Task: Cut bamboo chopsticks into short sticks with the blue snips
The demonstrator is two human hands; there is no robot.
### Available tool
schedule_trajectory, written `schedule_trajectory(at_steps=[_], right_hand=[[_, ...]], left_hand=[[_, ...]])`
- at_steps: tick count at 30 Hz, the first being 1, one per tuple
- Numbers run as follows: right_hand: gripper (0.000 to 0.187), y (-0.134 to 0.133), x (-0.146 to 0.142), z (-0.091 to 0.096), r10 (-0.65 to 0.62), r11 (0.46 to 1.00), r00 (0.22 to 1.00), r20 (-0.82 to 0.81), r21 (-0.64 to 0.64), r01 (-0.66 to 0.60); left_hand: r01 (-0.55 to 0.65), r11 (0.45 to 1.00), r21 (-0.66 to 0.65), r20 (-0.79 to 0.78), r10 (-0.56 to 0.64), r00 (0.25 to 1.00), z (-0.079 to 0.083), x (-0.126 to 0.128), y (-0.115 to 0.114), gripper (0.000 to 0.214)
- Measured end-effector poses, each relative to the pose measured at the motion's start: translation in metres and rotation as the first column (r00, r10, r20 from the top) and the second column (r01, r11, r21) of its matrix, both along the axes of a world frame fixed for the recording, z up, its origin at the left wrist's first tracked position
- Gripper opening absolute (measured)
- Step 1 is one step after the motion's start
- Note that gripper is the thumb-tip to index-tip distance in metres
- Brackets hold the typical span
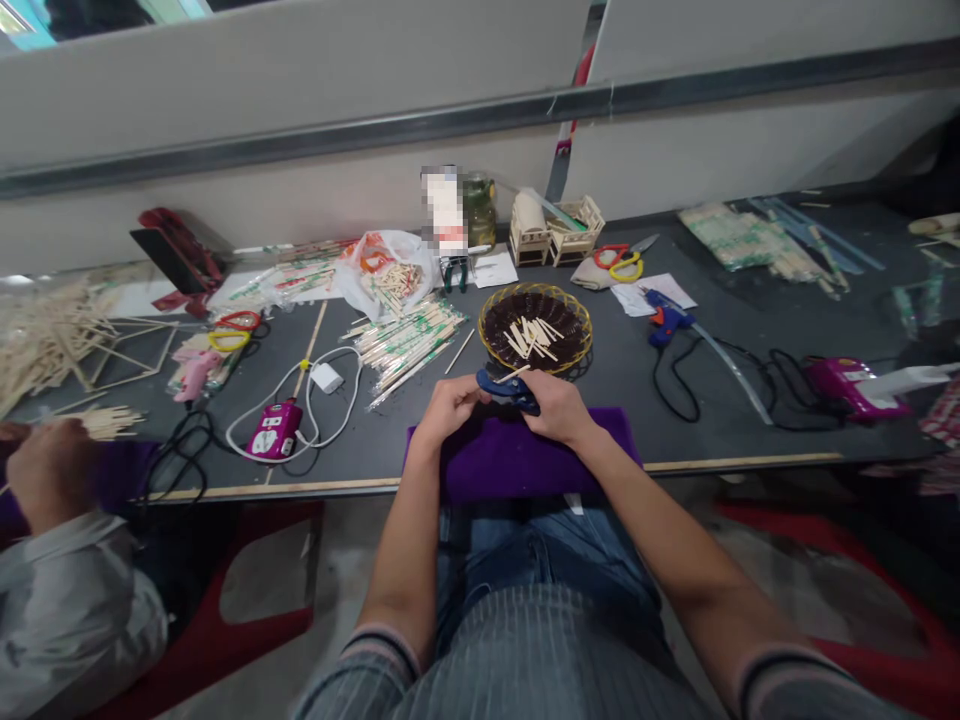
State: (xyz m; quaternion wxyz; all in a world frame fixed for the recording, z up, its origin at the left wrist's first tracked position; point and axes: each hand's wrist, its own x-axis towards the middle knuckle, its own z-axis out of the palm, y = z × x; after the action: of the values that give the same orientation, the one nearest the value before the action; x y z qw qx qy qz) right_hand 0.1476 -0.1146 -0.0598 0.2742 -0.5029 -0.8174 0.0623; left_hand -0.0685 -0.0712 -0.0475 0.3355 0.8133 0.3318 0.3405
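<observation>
My right hand [559,408] is wrapped round a blue hand tool [504,390] that looks like cutters or pliers; its jaws are hard to make out. Just above that tool shows a short pale wooden stick [517,374]. My left hand [451,408] is closed in a pinch at the tool's left end, and what its fingertips hold is hidden. Beneath both hands lies a purple cloth [517,462] along the table edge. Right beyond them stands a brown woven basket [576,330] with a yellow rim, holding several short stick pieces [531,338].
Left of the basket lie wrapped stick bundles [409,345] and a plastic bag [386,270]. A purple power socket [275,430] with cables sits nearer. On the right are a blue glue gun [667,318], scissors [626,262] and another socket [855,388]. A co-worker's hand [52,470] is at far left.
</observation>
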Motion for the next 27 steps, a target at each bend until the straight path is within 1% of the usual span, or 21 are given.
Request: schedule_trajectory(at_steps=[4, 9, 12, 14, 17, 20, 24, 25, 27], right_hand=[[0.037, 0.001, -0.001, -0.001, -0.048, 0.998, 0.998, 0.028, -0.026, 0.049], [0.034, 0.002, -0.002, -0.002, -0.073, 0.996, 0.997, 0.039, -0.049, 0.075], [0.031, 0.002, -0.005, 0.001, -0.079, 0.995, 0.997, 0.014, -0.065, 0.08], [0.028, 0.002, -0.01, 0.005, -0.105, 0.991, 0.993, -0.044, -0.083, 0.101], [0.028, 0.001, -0.023, 0.013, -0.225, 0.966, 0.968, -0.109, -0.155, 0.207], [0.033, 0.002, -0.035, 0.02, -0.309, 0.925, 0.948, -0.077, -0.257, 0.281], [0.027, 0.008, -0.041, 0.027, -0.303, 0.886, 0.952, -0.045, -0.382, 0.264], [0.024, 0.011, -0.041, 0.028, -0.291, 0.878, 0.955, -0.052, -0.411, 0.245], [0.02, 0.015, -0.041, 0.029, -0.264, 0.868, 0.961, -0.076, -0.453, 0.203]], left_hand=[[0.025, 0.999, -0.029, 0.014, -0.024, 1.0, -0.001, -0.001, 0.004, 0.026], [0.049, 0.995, -0.082, 0.041, -0.046, 0.998, -0.003, -0.001, 0.009, 0.025], [0.063, 0.988, -0.144, 0.126, -0.045, 0.991, -0.003, 0.003, 0.009, 0.019], [0.05, 0.978, -0.202, 0.207, -0.007, 0.978, -0.001, 0.008, 0.009, 0.016], [-0.045, 0.97, -0.239, 0.306, 0.119, 0.945, 0.0, 0.013, 0.01, 0.021], [-0.166, 0.963, -0.215, 0.374, 0.238, 0.897, -0.003, 0.016, 0.013, 0.025], [-0.317, 0.913, -0.256, 0.366, 0.396, 0.842, -0.014, 0.018, 0.018, 0.026], [-0.346, 0.902, -0.259, 0.352, 0.422, 0.835, -0.017, 0.018, 0.02, 0.024], [-0.394, 0.893, -0.22, 0.319, 0.447, 0.836, -0.019, 0.019, 0.022, 0.02]])
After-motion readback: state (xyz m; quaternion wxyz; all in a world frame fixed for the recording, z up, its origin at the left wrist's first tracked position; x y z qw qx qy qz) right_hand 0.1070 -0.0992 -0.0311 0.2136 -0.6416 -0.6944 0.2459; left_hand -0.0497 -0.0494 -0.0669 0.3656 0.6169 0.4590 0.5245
